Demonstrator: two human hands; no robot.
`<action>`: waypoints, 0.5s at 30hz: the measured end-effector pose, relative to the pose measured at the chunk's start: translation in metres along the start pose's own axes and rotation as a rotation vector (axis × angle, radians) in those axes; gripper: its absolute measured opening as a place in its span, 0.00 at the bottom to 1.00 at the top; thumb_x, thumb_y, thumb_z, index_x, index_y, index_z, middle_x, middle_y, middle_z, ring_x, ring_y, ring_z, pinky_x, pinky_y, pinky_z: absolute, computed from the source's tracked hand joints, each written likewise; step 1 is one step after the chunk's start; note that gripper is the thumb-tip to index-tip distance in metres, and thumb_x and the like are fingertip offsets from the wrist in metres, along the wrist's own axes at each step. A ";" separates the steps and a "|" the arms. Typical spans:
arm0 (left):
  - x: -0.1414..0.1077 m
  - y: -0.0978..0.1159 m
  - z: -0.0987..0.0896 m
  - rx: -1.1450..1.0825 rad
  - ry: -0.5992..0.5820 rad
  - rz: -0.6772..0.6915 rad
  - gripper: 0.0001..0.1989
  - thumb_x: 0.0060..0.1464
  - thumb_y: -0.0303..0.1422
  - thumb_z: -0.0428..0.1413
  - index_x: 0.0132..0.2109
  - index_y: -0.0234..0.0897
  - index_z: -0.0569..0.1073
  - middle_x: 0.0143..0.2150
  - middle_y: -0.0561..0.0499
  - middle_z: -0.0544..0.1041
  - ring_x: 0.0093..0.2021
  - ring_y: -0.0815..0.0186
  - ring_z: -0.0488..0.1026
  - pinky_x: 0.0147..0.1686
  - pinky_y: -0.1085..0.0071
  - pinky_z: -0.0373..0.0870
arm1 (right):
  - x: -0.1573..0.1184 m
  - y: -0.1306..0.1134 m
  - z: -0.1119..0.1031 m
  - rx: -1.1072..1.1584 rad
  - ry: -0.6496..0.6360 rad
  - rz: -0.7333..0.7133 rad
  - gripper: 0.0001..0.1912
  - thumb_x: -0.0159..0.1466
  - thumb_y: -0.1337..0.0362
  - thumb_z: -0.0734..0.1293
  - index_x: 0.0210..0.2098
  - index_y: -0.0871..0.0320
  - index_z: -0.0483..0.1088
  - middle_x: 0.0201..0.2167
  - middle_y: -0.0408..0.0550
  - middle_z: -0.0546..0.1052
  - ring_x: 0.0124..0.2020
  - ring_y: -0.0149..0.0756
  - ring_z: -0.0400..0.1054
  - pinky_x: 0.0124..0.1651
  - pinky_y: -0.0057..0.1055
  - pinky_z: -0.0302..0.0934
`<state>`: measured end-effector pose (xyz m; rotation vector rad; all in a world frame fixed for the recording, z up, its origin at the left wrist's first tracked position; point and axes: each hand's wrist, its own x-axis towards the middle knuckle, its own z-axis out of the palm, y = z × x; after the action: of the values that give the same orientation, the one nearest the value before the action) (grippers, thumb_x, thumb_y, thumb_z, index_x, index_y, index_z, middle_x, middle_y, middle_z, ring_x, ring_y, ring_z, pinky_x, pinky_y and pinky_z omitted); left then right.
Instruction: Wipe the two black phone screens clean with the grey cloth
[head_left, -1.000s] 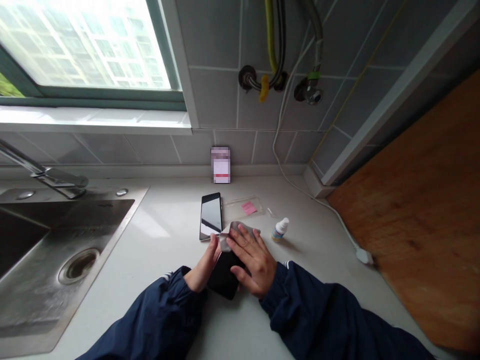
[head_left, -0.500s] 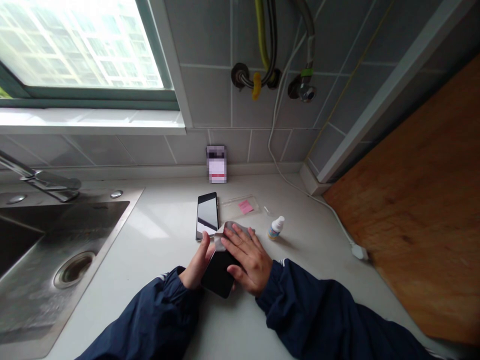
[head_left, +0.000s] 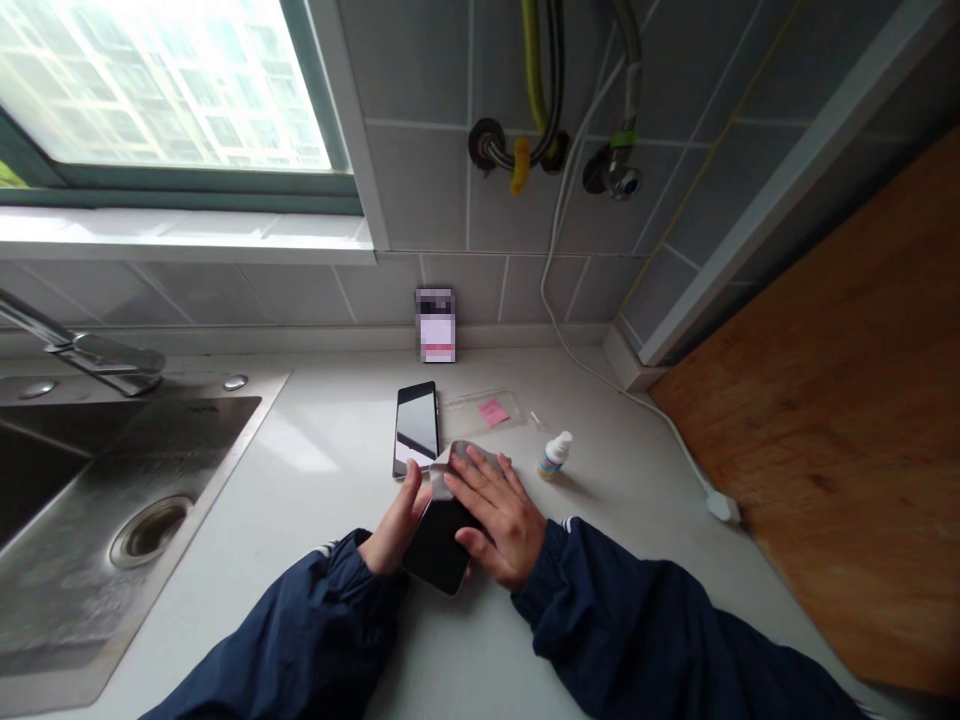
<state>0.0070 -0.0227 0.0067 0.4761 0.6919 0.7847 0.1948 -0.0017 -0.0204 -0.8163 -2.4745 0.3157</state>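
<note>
Over the counter, my left hand (head_left: 395, 524) grips a black smartphone (head_left: 435, 548) from its left side and beneath, thumb along its edge. Under the fingers of my right hand (head_left: 501, 515) a grey cloth (head_left: 441, 482) is held against the phone's upper part. My right fingers are stretched out over the cloth, hiding part of it and of the screen. Just beyond my hands lies a second smartphone (head_left: 416, 425), its screen reflecting light. Beside it is a clear case (head_left: 459, 410) with a pink slip (head_left: 493, 412). To the right stands a small white-capped bottle (head_left: 554, 456).
A steel sink (head_left: 247, 425) with a faucet (head_left: 112, 362) is on the left. Against the tiled wall leans a blurred-out device (head_left: 436, 338). A white cable (head_left: 592, 373) runs down to a plug (head_left: 721, 505) near the wooden panel (head_left: 847, 440) at right.
The view has shifted very slightly. Both hands, the phone and the cloth look almost the same as before.
</note>
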 end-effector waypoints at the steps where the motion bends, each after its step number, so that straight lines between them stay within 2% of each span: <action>1: 0.000 0.000 0.000 0.000 0.001 -0.001 0.42 0.60 0.60 0.39 0.72 0.40 0.56 0.51 0.34 0.80 0.34 0.49 0.81 0.32 0.56 0.77 | 0.000 0.000 0.000 0.001 -0.003 0.001 0.33 0.74 0.47 0.47 0.71 0.57 0.51 0.73 0.51 0.52 0.74 0.47 0.39 0.72 0.58 0.37; 3: 0.000 -0.001 -0.002 -0.010 0.003 -0.007 0.43 0.59 0.61 0.41 0.72 0.41 0.55 0.52 0.35 0.80 0.36 0.48 0.81 0.35 0.54 0.77 | 0.000 0.001 0.000 0.002 0.001 0.004 0.33 0.74 0.46 0.46 0.71 0.57 0.51 0.72 0.51 0.52 0.74 0.47 0.39 0.72 0.59 0.38; 6: 0.002 -0.002 -0.005 -0.055 -0.008 0.006 0.42 0.60 0.61 0.42 0.72 0.40 0.55 0.55 0.36 0.78 0.48 0.45 0.79 0.51 0.48 0.73 | 0.000 -0.002 -0.002 0.004 0.019 -0.003 0.34 0.74 0.46 0.46 0.70 0.58 0.53 0.72 0.52 0.54 0.74 0.48 0.40 0.71 0.59 0.38; 8: 0.004 -0.002 -0.007 -0.111 -0.005 0.048 0.43 0.60 0.60 0.41 0.71 0.35 0.58 0.56 0.35 0.78 0.54 0.45 0.76 0.59 0.49 0.66 | -0.002 -0.008 -0.003 0.009 0.009 -0.042 0.34 0.74 0.45 0.47 0.70 0.60 0.54 0.71 0.53 0.56 0.74 0.48 0.40 0.72 0.59 0.37; 12: 0.005 -0.001 -0.009 -0.215 0.058 0.139 0.43 0.62 0.59 0.38 0.67 0.27 0.63 0.55 0.33 0.78 0.58 0.48 0.74 0.64 0.56 0.61 | -0.005 -0.022 -0.006 0.013 -0.045 -0.168 0.35 0.73 0.43 0.51 0.68 0.61 0.58 0.71 0.51 0.57 0.74 0.48 0.40 0.73 0.55 0.34; 15: 0.003 0.001 -0.011 -0.283 0.028 0.174 0.46 0.60 0.62 0.37 0.66 0.27 0.64 0.55 0.34 0.78 0.58 0.51 0.74 0.64 0.60 0.59 | -0.006 -0.028 -0.008 -0.001 -0.068 -0.240 0.33 0.72 0.44 0.53 0.66 0.61 0.61 0.70 0.50 0.58 0.74 0.48 0.40 0.74 0.54 0.33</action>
<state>0.0008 -0.0183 -0.0016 0.2702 0.5592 1.0377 0.1893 -0.0273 -0.0060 -0.5089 -2.6019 0.2588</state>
